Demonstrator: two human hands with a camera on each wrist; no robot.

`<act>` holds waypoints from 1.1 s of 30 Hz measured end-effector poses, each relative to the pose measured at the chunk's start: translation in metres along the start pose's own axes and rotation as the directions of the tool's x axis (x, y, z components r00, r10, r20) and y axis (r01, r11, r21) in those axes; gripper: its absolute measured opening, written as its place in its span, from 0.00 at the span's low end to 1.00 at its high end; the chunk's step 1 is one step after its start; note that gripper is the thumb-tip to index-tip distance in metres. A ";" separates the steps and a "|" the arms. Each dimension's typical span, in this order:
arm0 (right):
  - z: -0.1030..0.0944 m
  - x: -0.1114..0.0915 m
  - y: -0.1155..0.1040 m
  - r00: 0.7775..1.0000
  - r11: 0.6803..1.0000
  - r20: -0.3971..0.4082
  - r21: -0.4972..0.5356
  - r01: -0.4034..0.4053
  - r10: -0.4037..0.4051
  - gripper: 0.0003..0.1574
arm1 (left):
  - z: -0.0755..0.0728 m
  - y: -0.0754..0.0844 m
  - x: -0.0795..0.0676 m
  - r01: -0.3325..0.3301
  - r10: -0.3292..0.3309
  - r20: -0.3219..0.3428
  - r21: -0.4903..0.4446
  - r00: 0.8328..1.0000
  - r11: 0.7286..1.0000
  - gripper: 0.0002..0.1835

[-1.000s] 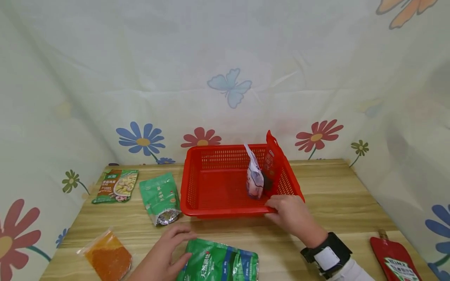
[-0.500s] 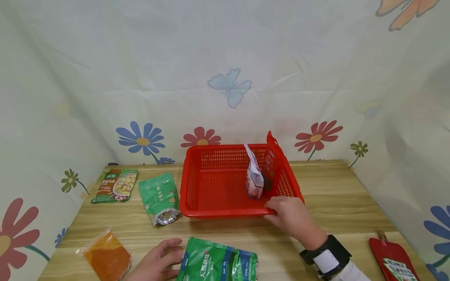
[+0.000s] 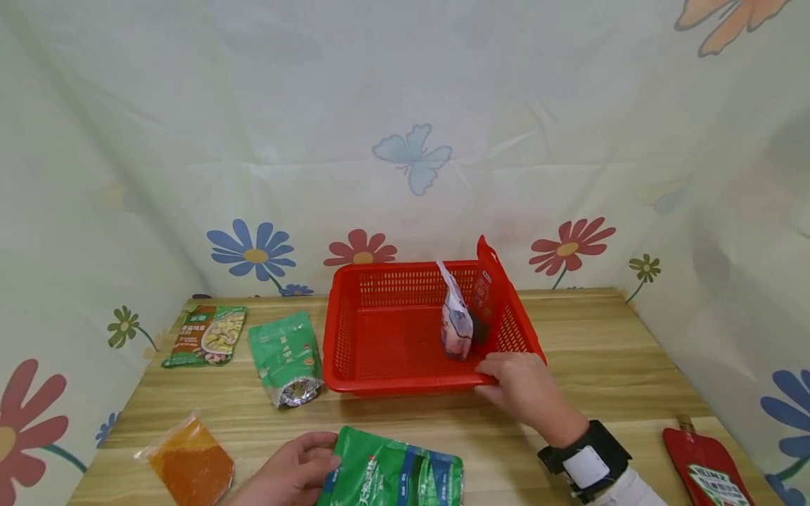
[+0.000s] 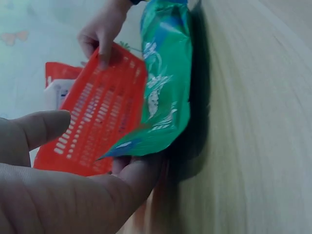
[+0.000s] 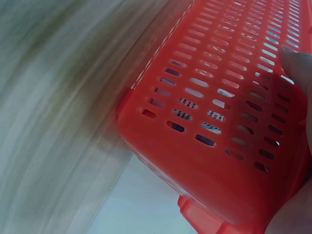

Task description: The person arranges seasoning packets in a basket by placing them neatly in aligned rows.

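In the head view, my left hand (image 3: 294,467) is at the left end of a green pouch with blue bands (image 3: 380,467), which lies at the table's front. The left wrist view shows fingertips partly hidden beneath the pouch (image 4: 165,92) corner and another finger or the thumb stretched out apart from it. My right hand (image 3: 528,393) grips the near rim of a red plastic basket (image 3: 405,383) at its right corner. Inside the basket, a white and purple pouch (image 3: 455,327) and a red packet (image 3: 487,284) stand upright at the right.
A silver-bottomed green pouch (image 3: 285,355) and a flat brown-green packet (image 3: 207,336) lie left of the basket. An orange powder bag (image 3: 193,464) lies front left, a red Heinz pouch (image 3: 705,464) front right. Printed cloth walls surround the wooden table (image 3: 588,337).
My left hand first drew back left from above the green pouch, then came right to its left edge. The right hand stays on the basket rim, and the pouch has hardly shifted.
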State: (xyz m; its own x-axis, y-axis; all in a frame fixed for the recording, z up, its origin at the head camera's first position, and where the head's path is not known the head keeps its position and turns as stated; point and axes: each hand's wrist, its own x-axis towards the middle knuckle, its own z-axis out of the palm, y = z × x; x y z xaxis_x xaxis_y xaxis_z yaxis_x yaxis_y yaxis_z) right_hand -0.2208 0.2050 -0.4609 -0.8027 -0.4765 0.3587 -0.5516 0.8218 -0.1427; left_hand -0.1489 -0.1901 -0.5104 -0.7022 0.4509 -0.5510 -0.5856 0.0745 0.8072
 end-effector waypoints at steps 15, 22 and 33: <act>-0.001 0.000 0.002 1.000 1.000 0.009 0.028 -0.002 0.002 0.20 | 0.038 0.005 0.010 0.004 -0.020 0.141 0.118 0.990 0.993 0.20; -0.001 0.001 0.001 1.000 1.000 -0.001 0.009 0.023 -0.023 0.17 | 0.040 -0.001 0.019 0.005 -0.002 0.194 -0.014 0.981 1.000 0.27; -0.001 0.001 0.001 1.000 1.000 0.017 0.017 0.009 -0.009 0.18 | 0.065 0.014 0.013 -0.062 0.041 0.117 0.178 0.992 0.982 0.17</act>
State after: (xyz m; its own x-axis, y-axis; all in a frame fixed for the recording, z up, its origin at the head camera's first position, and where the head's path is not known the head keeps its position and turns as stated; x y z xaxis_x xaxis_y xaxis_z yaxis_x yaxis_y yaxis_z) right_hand -0.2224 0.2059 -0.4594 -0.8013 -0.4895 0.3440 -0.5627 0.8119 -0.1556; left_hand -0.1404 -0.1254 -0.4923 -0.6736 0.5542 -0.4889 -0.4600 0.2034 0.8643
